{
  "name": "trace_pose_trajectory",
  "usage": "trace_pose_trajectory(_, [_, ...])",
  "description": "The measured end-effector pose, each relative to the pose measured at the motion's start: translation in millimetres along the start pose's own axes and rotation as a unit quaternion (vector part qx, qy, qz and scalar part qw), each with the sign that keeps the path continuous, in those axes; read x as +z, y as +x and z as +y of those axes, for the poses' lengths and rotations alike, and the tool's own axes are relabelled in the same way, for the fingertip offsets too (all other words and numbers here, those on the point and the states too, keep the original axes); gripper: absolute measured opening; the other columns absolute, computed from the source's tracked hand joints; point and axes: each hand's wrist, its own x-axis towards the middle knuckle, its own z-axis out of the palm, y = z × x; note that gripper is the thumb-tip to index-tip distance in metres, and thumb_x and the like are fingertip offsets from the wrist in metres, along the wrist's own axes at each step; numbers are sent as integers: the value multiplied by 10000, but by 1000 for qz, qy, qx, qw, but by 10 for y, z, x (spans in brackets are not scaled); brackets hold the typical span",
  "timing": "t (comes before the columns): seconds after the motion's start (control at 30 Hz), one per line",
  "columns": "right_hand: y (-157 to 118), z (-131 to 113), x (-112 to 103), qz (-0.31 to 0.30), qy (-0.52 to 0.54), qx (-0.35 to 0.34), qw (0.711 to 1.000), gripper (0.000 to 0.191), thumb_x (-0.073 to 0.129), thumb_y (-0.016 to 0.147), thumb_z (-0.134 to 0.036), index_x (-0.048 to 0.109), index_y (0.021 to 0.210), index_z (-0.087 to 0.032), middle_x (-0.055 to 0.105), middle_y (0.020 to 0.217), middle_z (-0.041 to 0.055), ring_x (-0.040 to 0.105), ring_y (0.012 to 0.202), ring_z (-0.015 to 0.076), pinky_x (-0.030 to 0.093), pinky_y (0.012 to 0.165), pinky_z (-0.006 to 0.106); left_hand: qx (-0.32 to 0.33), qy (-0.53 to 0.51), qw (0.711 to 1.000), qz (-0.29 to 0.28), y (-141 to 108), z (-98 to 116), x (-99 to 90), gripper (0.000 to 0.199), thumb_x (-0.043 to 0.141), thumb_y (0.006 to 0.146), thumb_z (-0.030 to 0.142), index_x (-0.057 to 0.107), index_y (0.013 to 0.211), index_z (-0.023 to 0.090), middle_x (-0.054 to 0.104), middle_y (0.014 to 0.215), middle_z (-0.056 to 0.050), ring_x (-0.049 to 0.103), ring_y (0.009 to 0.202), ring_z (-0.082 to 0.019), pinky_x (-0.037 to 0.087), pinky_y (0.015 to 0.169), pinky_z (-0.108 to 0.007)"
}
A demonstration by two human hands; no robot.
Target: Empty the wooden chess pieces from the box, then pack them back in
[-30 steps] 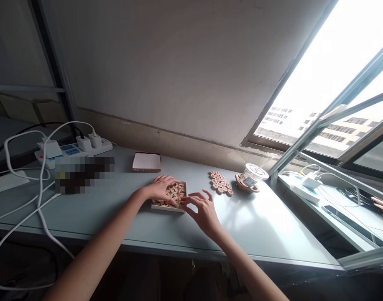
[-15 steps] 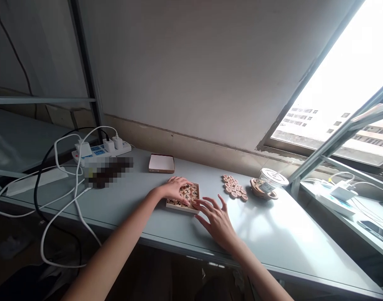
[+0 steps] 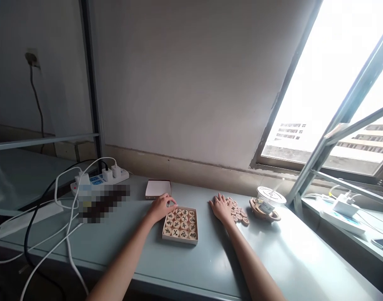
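A shallow open box (image 3: 180, 240) holds rows of round wooden Chinese chess pieces (image 3: 184, 225) marked with dark characters. At its back left corner is my left hand (image 3: 160, 207), thumb and index finger curved with a gap between them, their tips close to the rim. Whether they touch it I cannot tell. To the right, a flat cluster of loose Chinese chess pieces (image 3: 238, 213) lies on the table. My right hand (image 3: 221, 207) rests at the left side of that cluster, fingers spread and covering some pieces.
The box lid (image 3: 158, 188) lies behind my left hand. A lidded plastic cup (image 3: 268, 200) stands in a brown holder (image 3: 266, 215) at the right. Power strips (image 3: 97, 179) and tangled white cables (image 3: 69, 234) occupy the left, beside a pixelated object (image 3: 105, 202).
My right hand has moved from the box's right side to the loose pieces. My left hand has drawn back from over the pieces to the box's back left corner. The view has tilted up.
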Motion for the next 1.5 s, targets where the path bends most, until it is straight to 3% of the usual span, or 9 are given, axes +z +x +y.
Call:
trace_pose_trajectory(0.23, [-85,50,-95,8,65,-128,990,437,353,826,-59,570,1195,-143,513,1277,116,478,1122,218,336,935,286,-24,-39,999,-28,20,-53,39,355,553,734,501,689,726,174,674,724,-58,583,711,-200,385,646,-262])
trace_pose_trajectory(0.4, [-91,48,-185,-23,144,-230,962,387,393,838,-76,597,1155,-164,586,1150,84,494,1080,183,357,906,253,-39,-28,999,-26,25,-59,58,370,573,712,525,676,677,171,653,678,-45,558,667,-183,349,597,-254])
trace_pose_trajectory(0.63, [-125,66,-312,9,108,-147,983,209,504,848,-227,692,912,-163,642,950,105,551,960,232,391,816,314,-54,-13,998,12,7,8,54,381,600,691,536,698,662,168,645,633,-49,545,617,-177,322,554,-253])
trace_pose_trajectory(0.7, [-151,-38,-363,10,184,-161,970,197,532,838,-263,679,934,-173,644,939,87,574,894,207,416,787,306,-61,-45,997,8,6,0,53,405,590,691,551,695,660,162,640,630,-51,539,612,-174,320,540,-248])
trace_pose_trajectory(0.9, [-455,-788,-422,-37,421,-288,859,241,530,843,-297,611,1055,-215,630,971,46,595,802,139,466,684,249,-104,-197,974,-49,50,-80,65,544,468,734,635,658,692,128,505,473,3,471,478,-136,333,480,-234])
trace_pose_trajectory(1.1, [-689,-1054,-491,12,318,-322,892,268,462,886,-285,563,1133,-260,589,1107,50,564,963,174,404,845,342,-104,-226,965,-78,86,-134,86,572,388,772,645,628,710,129,455,450,25,438,432,-123,347,473,-242])
trace_pose_trajectory(1.2, [-546,-809,-502,42,257,-271,926,265,441,892,-268,574,1121,-268,603,1106,50,535,1013,195,371,874,376,-76,-219,966,-118,64,-117,33,522,462,755,618,645,795,131,533,541,6,475,490,-126,350,501,-236])
trace_pose_trajectory(1.33, [-263,-298,-352,77,109,-107,985,367,390,881,-223,523,1220,-179,504,1275,143,421,1166,278,274,960,476,-52,-207,966,-146,22,-77,-29,463,579,704,568,653,858,138,646,773,-56,568,710,-174,399,621,-247])
trace_pose_trajectory(1.5, [-141,126,-105,35,15,20,999,417,356,859,-184,507,1215,-29,511,1237,250,327,1240,352,104,1008,583,-54,-163,977,-124,13,-74,-16,476,559,708,575,664,857,136,648,791,-68,567,737,-191,408,637,-268])
